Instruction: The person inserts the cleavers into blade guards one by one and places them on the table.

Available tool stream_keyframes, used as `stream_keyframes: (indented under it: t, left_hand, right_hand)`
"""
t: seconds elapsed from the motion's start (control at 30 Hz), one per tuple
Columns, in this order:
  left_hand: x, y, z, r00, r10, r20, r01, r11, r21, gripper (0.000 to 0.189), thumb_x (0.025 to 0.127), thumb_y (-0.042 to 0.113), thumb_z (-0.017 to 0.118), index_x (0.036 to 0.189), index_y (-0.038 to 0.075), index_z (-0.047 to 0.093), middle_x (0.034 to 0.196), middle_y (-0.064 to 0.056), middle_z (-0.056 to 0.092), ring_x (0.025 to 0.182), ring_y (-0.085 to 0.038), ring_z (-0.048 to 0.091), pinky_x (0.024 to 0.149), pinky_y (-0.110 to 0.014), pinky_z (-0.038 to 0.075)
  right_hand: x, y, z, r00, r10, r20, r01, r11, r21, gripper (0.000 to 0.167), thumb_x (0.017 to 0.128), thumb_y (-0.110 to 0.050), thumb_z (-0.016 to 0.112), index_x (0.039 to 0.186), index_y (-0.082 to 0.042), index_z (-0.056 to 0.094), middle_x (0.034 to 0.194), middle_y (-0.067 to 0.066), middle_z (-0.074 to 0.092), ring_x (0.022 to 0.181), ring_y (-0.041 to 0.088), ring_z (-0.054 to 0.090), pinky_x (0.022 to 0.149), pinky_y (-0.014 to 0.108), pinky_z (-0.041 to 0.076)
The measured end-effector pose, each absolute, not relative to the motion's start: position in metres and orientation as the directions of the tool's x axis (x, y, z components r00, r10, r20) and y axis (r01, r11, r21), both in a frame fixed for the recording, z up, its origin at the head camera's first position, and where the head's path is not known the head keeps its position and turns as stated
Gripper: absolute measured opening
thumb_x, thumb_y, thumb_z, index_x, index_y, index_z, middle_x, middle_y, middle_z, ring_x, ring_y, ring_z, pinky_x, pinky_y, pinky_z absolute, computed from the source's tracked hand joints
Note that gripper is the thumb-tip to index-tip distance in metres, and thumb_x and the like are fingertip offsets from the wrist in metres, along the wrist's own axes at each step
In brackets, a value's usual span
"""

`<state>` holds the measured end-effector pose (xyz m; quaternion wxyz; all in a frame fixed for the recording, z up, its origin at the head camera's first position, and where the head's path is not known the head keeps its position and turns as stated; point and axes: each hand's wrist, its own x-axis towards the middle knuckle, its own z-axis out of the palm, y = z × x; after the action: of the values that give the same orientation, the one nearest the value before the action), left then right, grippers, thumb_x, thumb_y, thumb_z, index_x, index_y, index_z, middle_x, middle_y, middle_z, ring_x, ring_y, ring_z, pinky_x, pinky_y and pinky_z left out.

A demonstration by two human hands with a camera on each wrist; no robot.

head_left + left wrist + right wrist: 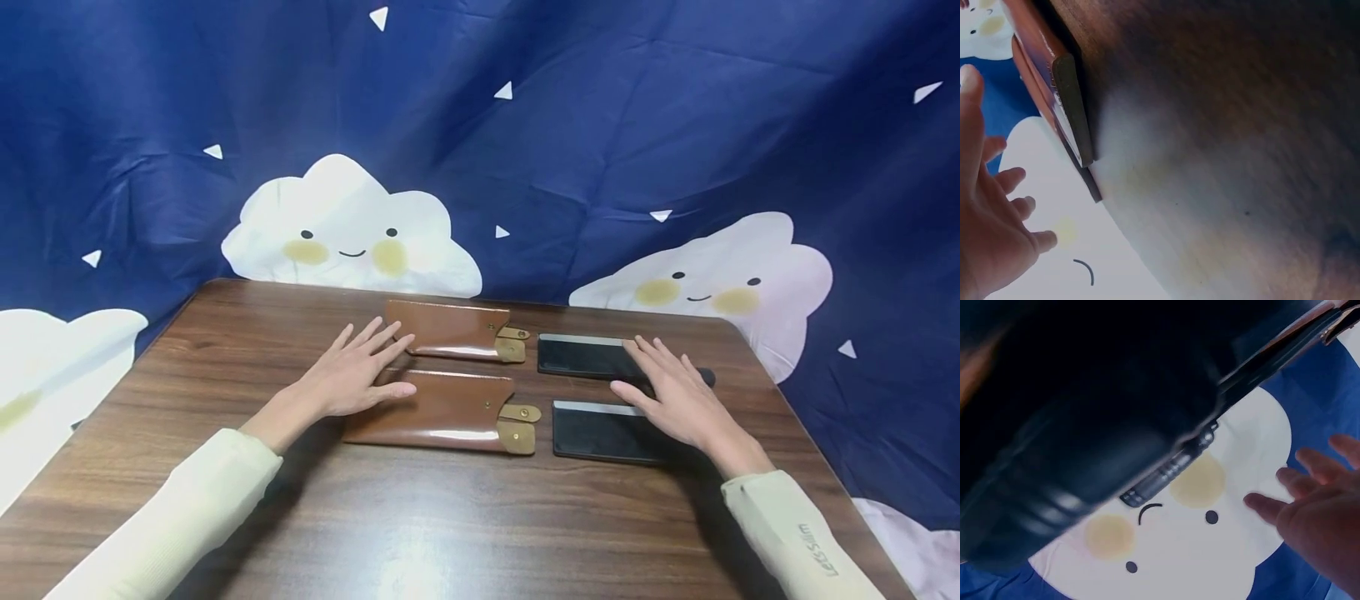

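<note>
Pale sleeves (176,512), wooden table (525,521) with brown cases (450,410), cloud-print curtain (600,125) behind.

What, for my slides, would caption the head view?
Left hand over two brown cases, right hand over two black blades.

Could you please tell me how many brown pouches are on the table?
2: the far pouch, toward the back, and the near pouch, in front of it; the left hand partly hides both.

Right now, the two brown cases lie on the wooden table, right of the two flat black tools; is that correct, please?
Not quite: the two brown cases lie on the wooden table, but left of the two flat black tools, as the head view shows.
</note>
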<state>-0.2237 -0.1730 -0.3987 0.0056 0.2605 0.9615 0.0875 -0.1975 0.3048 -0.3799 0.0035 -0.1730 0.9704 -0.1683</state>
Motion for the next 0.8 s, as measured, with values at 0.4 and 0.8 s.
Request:
stream_keyframes:
  t: [0.4,0.8]
  left_hand:
    - [-0.224,-0.170,-0.408,-0.827,0.562,-0.003,0.553,0.814,0.178,0.097,0.085,0.080,0.054,0.160,0.021,0.035,0.159,-0.016,0.037,0.145,-0.042,0.032,0.113,-0.065,0.024]
    - [-0.226,-0.166,-0.410,-0.804,0.590,-0.071,0.569,0.799,0.194,0.106,0.079,0.088,0.051,0.161,0.022,0.034,0.162,-0.013,0.033,0.147,-0.040,0.030,0.114,-0.063,0.024]
  right_hand:
    - [-0.182,0.339,-0.382,-0.918,-0.394,-0.033,-0.348,0.844,-0.409,0.080,0.096,-0.050,0.066,0.157,-0.009,0.037,0.162,0.024,0.026,0.146,0.049,0.025,0.106,0.071,0.027]
    - [-0.166,0.374,-0.392,-0.931,-0.364,-0.034,-0.317,0.850,-0.420,0.087,0.087,-0.044,0.079,0.154,-0.004,0.041,0.152,0.030,0.040,0.135,0.055,0.038,0.098,0.069,0.035]
